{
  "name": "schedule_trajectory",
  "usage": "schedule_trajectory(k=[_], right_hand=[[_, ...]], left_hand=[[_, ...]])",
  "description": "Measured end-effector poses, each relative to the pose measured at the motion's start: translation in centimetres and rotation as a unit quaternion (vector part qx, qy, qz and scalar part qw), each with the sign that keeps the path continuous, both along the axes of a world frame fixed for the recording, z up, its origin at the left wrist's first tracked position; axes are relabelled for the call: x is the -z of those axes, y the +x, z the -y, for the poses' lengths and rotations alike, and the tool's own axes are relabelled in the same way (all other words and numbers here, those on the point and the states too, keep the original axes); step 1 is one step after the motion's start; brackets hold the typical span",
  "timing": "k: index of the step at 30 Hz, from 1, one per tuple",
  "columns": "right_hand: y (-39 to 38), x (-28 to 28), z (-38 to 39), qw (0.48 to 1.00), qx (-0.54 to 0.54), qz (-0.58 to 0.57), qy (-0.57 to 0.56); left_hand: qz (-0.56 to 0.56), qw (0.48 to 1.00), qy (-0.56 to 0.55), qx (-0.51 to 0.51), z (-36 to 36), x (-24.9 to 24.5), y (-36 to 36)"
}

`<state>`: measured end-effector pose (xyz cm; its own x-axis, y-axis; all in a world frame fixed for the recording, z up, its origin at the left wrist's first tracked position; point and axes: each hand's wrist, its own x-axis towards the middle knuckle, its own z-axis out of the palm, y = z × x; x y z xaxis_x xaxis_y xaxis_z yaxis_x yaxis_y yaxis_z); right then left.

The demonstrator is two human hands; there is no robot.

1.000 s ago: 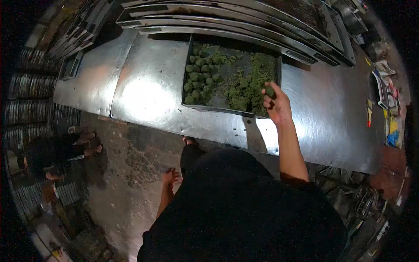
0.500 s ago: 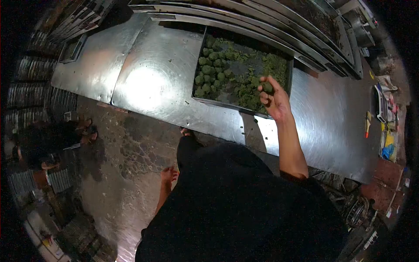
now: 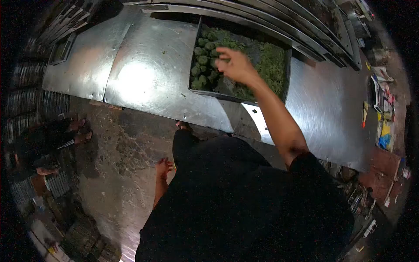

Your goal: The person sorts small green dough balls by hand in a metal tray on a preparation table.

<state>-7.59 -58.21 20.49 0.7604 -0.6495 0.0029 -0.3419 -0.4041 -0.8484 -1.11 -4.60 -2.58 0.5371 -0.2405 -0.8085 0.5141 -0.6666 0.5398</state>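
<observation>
My right hand (image 3: 238,67) is over the left part of a dark rectangular tray (image 3: 244,101). Its fingers are curved and apart, slightly blurred, and no ball shows between them. Just left of the fingertips lie several round, rough-looking green balls (image 3: 202,60), grouped along the tray's left side. Loose crumbly green material (image 3: 271,70) covers the right part of the tray. Down by my left side hangs my left hand (image 3: 164,167), fingers loosely bent and apart, holding nothing.
The tray stands on a shiny metal table (image 3: 152,48). Stacked metal trays (image 3: 262,22) line its far side. A brush (image 3: 365,114) lies at the right end. At the left, a person (image 3: 43,137) is near tall racks (image 3: 26,87).
My right hand has moved left from the tray's right side to the green balls. The green ball it held earlier no longer shows in it. My left hand stays low.
</observation>
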Motion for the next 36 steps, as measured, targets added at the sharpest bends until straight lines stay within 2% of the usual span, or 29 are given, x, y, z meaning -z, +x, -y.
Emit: schedule_trajectory(k=[1,3,4,5,7,8,9,11,12,13,14,15,16,17,18,19,23,24,25,26,27,28,30,31,33,34,35,36], right_hand=[[-1.0,0.2,1.1,1.0,0.004,-0.003,0.002],[-2.8,-2.7,3.3,0.994,-0.013,-0.108,-0.008],[-3.6,-1.8,4.1,0.977,-0.078,-0.19,-0.05],[-4.2,-0.1,3.7,0.978,-0.074,-0.188,-0.048],[-5.8,4.6,2.9,0.929,-0.102,-0.145,-0.323],[-6.0,4.3,2.1,0.897,-0.116,-0.145,-0.401],[-6.2,3.8,2.0,0.897,-0.112,-0.142,-0.402],[-6.4,2.2,1.1,0.903,-0.228,-0.252,-0.262],[-6.8,4.0,0.4,0.904,-0.198,-0.228,-0.302],[-6.7,4.6,-0.2,0.907,-0.193,-0.226,-0.298],[-6.3,4.9,-0.8,0.923,-0.154,-0.228,-0.268],[-6.0,5.0,-1.2,0.936,-0.116,-0.229,-0.239],[-5.8,4.4,-1.2,0.934,-0.122,-0.223,-0.249],[-5.8,3.5,-1.0,0.935,-0.12,-0.218,-0.252],[-5.9,2.6,-0.8,0.923,-0.162,-0.216,-0.275],[-5.9,2.1,-0.5,0.908,-0.206,-0.213,-0.298],[-6.7,2.8,1.5,0.896,-0.196,-0.258,-0.304],[-7.7,2.4,2.0,0.984,-0.074,-0.134,-0.095],[-8.7,2.2,2.7,0.991,0.049,-0.001,0.127],[-9.8,2.0,3.8,0.96,0.094,0.071,0.252],[-10.9,1.4,4.4,0.906,0.141,0.141,0.374],[-12.3,1.0,4.8,0.906,0.14,0.144,0.374],[-14.5,-1.1,5.1,0.768,0.167,0.203,0.584],[-14.7,-0.8,5.4,0.766,0.171,0.209,0.583],[-14.9,-0.2,5.3,0.793,0.256,0.221,0.506],[-15.0,0.2,5.1,0.79,0.262,0.225,0.507],[-14.6,-0.5,4.5,0.813,0.256,0.233,0.468],[-14.6,-1.1,4.2,0.835,0.249,0.24,0.428]], left_hand=[[-0.003,1.0,0.002,0.004,0.5,-0.8,0.1],[-0.024,0.997,0.042,-0.057,1.7,-2.3,0.1],[-0.022,0.997,0.043,-0.055,1.9,-2.9,-0.2],[-0.033,0.997,0.039,-0.057,1.8,-3.2,-0.4],[-0.055,0.996,0.028,-0.057,1.6,-3.6,-1.1],[-0.066,0.996,0.022,-0.06,1.7,-3.9,-1.4],[-0.075,0.995,0.016,-0.064,2.1,-4.0,-1.6],[-0.057,0.996,0.029,-0.065,2.9,-4.6,-2.3],[-0.044,0.996,0.044,-0.066,3.0,-5.0,-2.3],[-0.04,0.996,0.048,-0.061,-0.3,-1.2,-1.7],[-0.189,0.969,-0.1,-0.127,-2.5,2.7,-1.8],[-0.33,0.893,-0.242,-0.186,-4.1,6.3,-1.4],[-0.455,0.772,-0.375,-0.236,-5.9,9.3,-0.6],[-0.451,0.774,-0.378,-0.233,-6.4,5.7,-2.3],[-0.285,0.921,-0.181,-0.193,-3.8,2.6,-2.6],[-0.094,0.985,0.033,-0.141,2.1,-1.1,-2.5],[-0.07,0.988,0.039,-0.13,3.1,-2.5,-3.2],[-0.063,0.989,0.04,-0.13,3.6,-2.5,-3.6],[-0.057,0.989,0.041,-0.131,4.0,-2.6,-4.1],[-0.052,0.989,0.047,-0.129,4.1,-2.7,-4.5],[-0.047,0.99,0.055,-0.121,4.1,-3.0,-4.8],[-0.042,0.991,0.065,-0.11,4.1,-3.3,-4.9],[-0.068,0.994,0.04,-0.075,-2.4,2.8,-4.4],[-0.097,0.994,0.018,-0.043,-1.7,6.1,-3.1],[-0.074,0.995,0.027,-0.062,-1.2,5.9,-3.1],[-0.051,0.994,0.034,-0.088,-1.1,5.7,-3.0],[-0.05,0.995,0.037,-0.081,-1.0,5.2,-2.4],[-0.097,0.991,0.006,-0.089,-0.8,4.7,-1.7]])
